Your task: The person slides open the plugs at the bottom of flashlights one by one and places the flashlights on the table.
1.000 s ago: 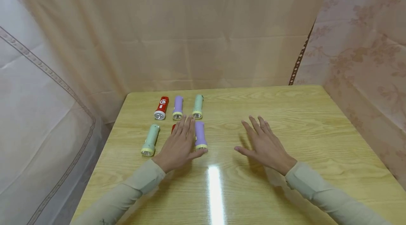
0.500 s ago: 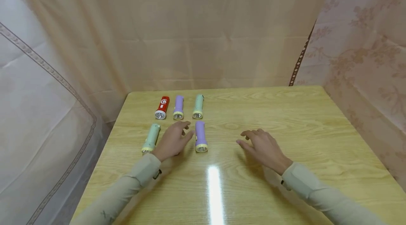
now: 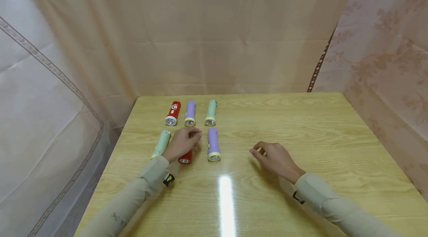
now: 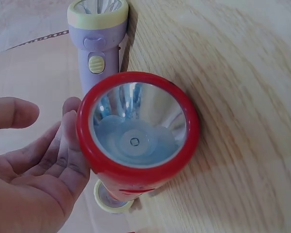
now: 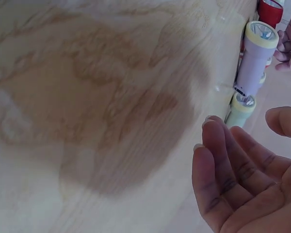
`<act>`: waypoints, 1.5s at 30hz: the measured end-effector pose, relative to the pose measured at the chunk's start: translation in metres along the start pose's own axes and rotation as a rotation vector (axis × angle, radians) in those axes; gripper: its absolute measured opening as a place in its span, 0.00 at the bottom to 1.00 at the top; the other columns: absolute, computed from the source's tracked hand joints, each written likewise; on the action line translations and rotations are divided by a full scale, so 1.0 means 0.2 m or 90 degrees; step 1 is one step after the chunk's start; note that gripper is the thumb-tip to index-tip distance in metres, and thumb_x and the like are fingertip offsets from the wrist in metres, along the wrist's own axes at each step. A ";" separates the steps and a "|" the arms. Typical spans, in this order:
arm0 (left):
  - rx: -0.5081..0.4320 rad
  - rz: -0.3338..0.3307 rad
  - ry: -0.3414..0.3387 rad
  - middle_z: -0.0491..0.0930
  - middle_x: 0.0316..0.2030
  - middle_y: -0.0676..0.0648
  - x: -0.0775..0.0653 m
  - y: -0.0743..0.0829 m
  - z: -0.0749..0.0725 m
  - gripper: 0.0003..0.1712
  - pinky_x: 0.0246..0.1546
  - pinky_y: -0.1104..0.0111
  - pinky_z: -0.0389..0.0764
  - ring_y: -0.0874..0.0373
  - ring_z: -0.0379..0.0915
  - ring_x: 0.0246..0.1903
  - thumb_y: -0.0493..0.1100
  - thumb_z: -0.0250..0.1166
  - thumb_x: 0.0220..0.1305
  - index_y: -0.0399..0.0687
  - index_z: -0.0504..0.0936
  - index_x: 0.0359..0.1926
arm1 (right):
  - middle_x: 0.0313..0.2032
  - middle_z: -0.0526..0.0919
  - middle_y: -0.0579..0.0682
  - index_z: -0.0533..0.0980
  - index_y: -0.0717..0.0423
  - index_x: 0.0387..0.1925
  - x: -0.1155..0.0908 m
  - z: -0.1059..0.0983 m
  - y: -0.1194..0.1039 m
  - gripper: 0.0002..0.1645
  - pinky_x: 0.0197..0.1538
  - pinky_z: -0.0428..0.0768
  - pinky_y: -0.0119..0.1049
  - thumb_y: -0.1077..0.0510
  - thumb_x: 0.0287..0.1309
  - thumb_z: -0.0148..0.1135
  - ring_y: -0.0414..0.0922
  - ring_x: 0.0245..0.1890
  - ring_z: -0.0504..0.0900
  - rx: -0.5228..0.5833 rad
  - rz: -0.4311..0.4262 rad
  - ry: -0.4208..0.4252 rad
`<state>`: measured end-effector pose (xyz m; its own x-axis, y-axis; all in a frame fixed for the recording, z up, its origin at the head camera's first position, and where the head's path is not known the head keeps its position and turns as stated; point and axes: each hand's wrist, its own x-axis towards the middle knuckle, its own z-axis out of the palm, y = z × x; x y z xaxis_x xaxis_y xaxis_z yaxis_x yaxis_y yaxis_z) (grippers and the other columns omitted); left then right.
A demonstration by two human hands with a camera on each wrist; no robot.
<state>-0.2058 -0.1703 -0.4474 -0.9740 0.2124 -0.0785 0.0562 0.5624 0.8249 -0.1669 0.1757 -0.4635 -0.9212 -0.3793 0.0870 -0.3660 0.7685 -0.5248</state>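
Note:
My left hand (image 3: 181, 143) hovers over the red flashlight (image 3: 185, 158) in the front row and hides most of it. In the left wrist view the thumb stands apart from the loosely bent fingers, which are right beside the red flashlight (image 4: 140, 167). To its right lies a purple flashlight (image 3: 213, 143) with a pale yellow head; to its left, a green flashlight (image 3: 162, 141) is partly covered by the hand. My right hand (image 3: 276, 158) is held over the table on the right, holding nothing, its fingers loosely curled in the right wrist view.
Behind, a second row has a red flashlight with a white head (image 3: 173, 112), a purple one (image 3: 190, 113) and a green one (image 3: 211, 112). All lie on a wooden table (image 3: 284, 114). A beige curtain (image 3: 217, 44) hangs behind the table's far edge.
My left hand, first spread flat over the front red flashlight, has drawn back slightly and bent its fingers. The right hand's spread fingers have also curled loosely. The flashlights keep their places.

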 end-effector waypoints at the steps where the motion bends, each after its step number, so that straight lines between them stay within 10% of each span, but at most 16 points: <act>1: -0.003 -0.003 -0.001 0.85 0.42 0.39 0.00 0.00 0.00 0.19 0.36 0.64 0.84 0.46 0.84 0.37 0.46 0.60 0.77 0.37 0.82 0.58 | 0.33 0.88 0.48 0.84 0.55 0.45 0.00 0.00 0.00 0.17 0.33 0.82 0.39 0.46 0.75 0.60 0.36 0.28 0.82 0.007 0.000 -0.001; 13: -0.011 -0.043 -0.002 0.85 0.43 0.39 0.04 0.03 0.00 0.20 0.39 0.62 0.85 0.45 0.84 0.38 0.45 0.60 0.77 0.36 0.81 0.60 | 0.17 0.74 0.42 0.85 0.56 0.43 0.04 0.04 -0.04 0.20 0.19 0.62 0.30 0.45 0.75 0.58 0.36 0.14 0.61 0.115 0.037 -0.047; 45: -0.088 -0.067 -0.032 0.84 0.37 0.34 0.21 0.01 -0.02 0.18 0.32 0.62 0.87 0.51 0.85 0.28 0.42 0.61 0.76 0.27 0.83 0.51 | 0.22 0.82 0.49 0.84 0.55 0.40 0.17 0.18 -0.13 0.20 0.21 0.71 0.33 0.43 0.74 0.59 0.42 0.18 0.74 0.245 0.109 -0.123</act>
<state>-0.2468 -0.1644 -0.4468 -0.9607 0.1989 -0.1936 -0.0800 0.4693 0.8794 -0.1833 0.1247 -0.4765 -0.9091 -0.3808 -0.1690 -0.1010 0.5951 -0.7973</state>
